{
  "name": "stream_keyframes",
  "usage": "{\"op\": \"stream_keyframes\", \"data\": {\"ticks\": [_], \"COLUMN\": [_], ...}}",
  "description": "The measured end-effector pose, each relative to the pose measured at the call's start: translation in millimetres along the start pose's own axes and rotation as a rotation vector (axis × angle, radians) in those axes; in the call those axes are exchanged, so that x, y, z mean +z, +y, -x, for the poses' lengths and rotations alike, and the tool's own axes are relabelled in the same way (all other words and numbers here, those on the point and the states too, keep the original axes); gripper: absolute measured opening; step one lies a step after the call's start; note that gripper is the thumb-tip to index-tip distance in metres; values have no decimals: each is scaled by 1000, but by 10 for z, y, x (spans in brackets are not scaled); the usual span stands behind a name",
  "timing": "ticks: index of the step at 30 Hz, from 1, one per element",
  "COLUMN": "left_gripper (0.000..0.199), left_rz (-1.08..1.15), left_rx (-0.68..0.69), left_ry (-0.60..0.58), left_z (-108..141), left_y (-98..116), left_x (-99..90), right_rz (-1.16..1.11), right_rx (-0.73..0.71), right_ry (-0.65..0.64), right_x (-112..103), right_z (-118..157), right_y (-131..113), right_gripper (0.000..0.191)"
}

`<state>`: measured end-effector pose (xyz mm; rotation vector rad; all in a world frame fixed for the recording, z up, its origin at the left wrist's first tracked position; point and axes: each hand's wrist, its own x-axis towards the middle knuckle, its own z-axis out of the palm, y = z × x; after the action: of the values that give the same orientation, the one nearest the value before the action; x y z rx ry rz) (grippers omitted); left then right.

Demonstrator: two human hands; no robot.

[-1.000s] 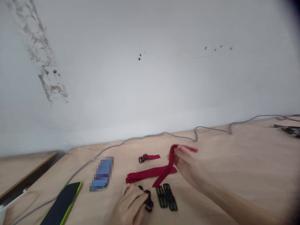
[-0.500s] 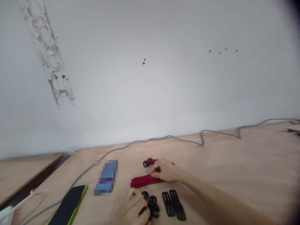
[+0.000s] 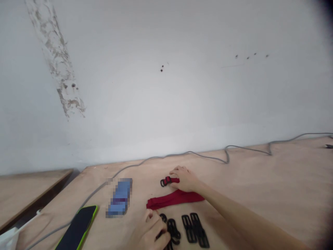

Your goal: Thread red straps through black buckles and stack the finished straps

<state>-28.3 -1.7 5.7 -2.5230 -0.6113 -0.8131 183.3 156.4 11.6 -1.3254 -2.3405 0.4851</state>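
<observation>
A red fabric band (image 3: 166, 200) lies folded flat on the table. Beyond it sits a shorter red strap (image 3: 175, 180), fitted with a black slider and a black hook (image 3: 163, 182) at its left end. My right hand (image 3: 185, 180) is over this strap, thumb and fingers apart on either side of it. Close to the band's left end, my left hand (image 3: 153, 231) has its fingers curled; what they hold, if anything, is hidden. Black rings and hooks (image 3: 173, 229) lie beside my left hand, partly covered by it. Several black strap sliders (image 3: 195, 229) are grouped to their right.
A phone with a lime-green edge (image 3: 78, 227) lies at the left, near a blurred-out blue item (image 3: 120, 197). A grey cable (image 3: 166, 156) runs along the wall side of the wooden table (image 3: 260, 180) and down the left. A white wall (image 3: 182, 104) stands behind.
My right hand has let go of the red band and moved away from me to the shorter strap, its fingers spreading. My left hand stays about where it was.
</observation>
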Motion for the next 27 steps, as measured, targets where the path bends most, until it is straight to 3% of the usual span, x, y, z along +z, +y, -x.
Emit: {"op": "stream_keyframes", "data": {"ticks": [2,4,8,10,14,19,21,24,27], "left_gripper": [55,46,27,30,44,45,33,25,27], "left_rz": [65,141,282,320,307,307,315,341,352], "left_rx": [-5,-18,-237,-316,-202,-261,-241,-244,-370], "left_ry": [-21,-48,-95,-93,22,162,199,244,254], "left_z": [-35,-48,-16,14,52,-35,-84,-98,-48], "left_y": [5,13,16,8,24,163,215,246,231], "left_x": [-44,-68,-34,3,38,57,85,119,123], "right_rz": [0,-8,-44,-64,-123,-126,-157,-225,-274], "right_rx": [-16,-40,-105,-140,-234,-495,-571,-566,-469], "right_ry": [-3,19,97,134,224,231,253,294,279], "right_x": [21,15,-125,-231,-320,-43,87,168,124], "right_z": [-51,-69,41,201,728,1326,1425,1454,1433], "right_y": [54,67,-8,-70,-198,-334,-368,-378,-343], "right_gripper": [34,27,23,23,13,9,12,14,12]}}
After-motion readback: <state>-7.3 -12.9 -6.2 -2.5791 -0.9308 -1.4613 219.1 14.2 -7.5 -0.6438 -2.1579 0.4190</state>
